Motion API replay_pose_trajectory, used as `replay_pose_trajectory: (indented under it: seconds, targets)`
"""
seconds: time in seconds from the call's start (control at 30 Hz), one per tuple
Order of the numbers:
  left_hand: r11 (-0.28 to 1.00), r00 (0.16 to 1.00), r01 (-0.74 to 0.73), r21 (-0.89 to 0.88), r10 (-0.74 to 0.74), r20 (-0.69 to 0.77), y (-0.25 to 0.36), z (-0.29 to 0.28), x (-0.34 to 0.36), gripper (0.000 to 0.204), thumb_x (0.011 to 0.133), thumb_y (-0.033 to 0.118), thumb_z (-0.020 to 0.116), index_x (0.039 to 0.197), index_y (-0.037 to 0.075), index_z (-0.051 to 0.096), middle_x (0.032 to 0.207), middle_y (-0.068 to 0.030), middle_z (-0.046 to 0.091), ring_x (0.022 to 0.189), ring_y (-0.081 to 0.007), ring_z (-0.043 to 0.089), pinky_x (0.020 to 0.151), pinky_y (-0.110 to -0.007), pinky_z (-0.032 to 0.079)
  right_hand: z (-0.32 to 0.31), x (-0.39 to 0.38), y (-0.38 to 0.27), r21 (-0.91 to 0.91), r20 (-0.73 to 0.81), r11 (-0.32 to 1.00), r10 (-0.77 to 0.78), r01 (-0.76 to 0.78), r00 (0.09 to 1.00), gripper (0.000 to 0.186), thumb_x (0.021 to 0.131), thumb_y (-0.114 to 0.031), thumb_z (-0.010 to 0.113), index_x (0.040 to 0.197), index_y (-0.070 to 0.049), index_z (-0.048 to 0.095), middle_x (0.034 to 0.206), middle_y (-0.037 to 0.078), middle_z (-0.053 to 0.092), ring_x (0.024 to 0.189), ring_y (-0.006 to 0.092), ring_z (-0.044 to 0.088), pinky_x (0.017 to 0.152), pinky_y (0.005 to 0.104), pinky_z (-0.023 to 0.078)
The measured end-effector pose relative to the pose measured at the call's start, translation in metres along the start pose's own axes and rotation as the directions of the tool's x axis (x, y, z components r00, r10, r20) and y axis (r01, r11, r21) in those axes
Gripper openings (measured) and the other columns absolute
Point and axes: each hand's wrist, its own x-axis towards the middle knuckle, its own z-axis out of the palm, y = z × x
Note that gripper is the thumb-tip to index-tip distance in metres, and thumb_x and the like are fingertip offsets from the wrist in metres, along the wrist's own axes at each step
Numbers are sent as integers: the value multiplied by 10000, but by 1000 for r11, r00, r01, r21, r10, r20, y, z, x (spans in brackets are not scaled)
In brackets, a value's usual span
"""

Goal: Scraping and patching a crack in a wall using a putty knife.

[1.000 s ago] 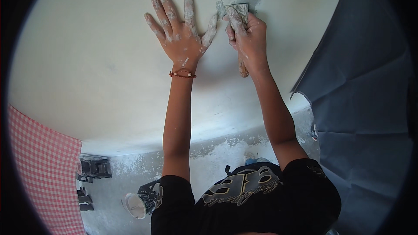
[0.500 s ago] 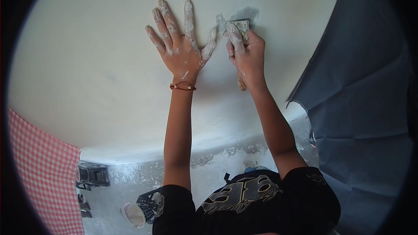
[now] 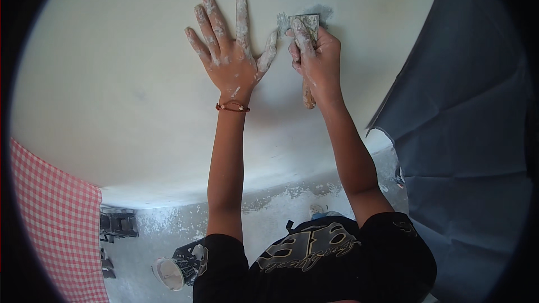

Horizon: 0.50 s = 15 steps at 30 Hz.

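Scraper back up over the grey patch, right hand gripping, left hand spread wide!
The right hand (image 3: 319, 62) wraps the scraper (image 3: 313, 24), thumb along its blade, handle poking out below the fist; half a second ago that blade sat lower, baring more of the grey patch (image 3: 321, 9) just above the hand, so this looks like another pass over the same spot. Just to its left, the putty-smeared left hand (image 3: 233, 62) stays flat against the pale wall (image 3: 135, 45), fingers fanned, holding nothing. Farther off, a dark sheet (image 3: 466, 140) hangs right of both hands, a checked cloth (image 3: 59, 219) lower left, and a bucket (image 3: 170, 274) stands below them on the spattered floor (image 3: 269, 210).
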Motion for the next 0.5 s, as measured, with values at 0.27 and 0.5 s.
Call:
replay_pose_trajectory:
  seconds: [0.27, 0.5]
  targets:
    - [1000, 1000, -1, -24, 1, -4, 0, 3, -3, 794, 899, 706, 519, 1560, 269, 464, 1638, -250, 311, 1504, -433, 315, 1234, -608, 146, -4, 5, -6, 5, 37, 1000, 21, -21, 999, 264, 1057, -240, 610, 1008, 15, 660, 645, 1, 521, 525, 45, 416, 441, 224, 311]
    - [999, 1000, -4, -36, 4, 13, 0, 3, -5, 797, 902, 702, 521, 1567, 268, 453, 1640, -250, 308, 1507, -436, 306, 1239, -604, 123, -18, -2, -13, -45, 195, 983, 185, -180, 963, 328, 1081, -299, 549, 1026, 3, 664, 653, -9, 511, 504, 40, 376, 443, 215, 303]
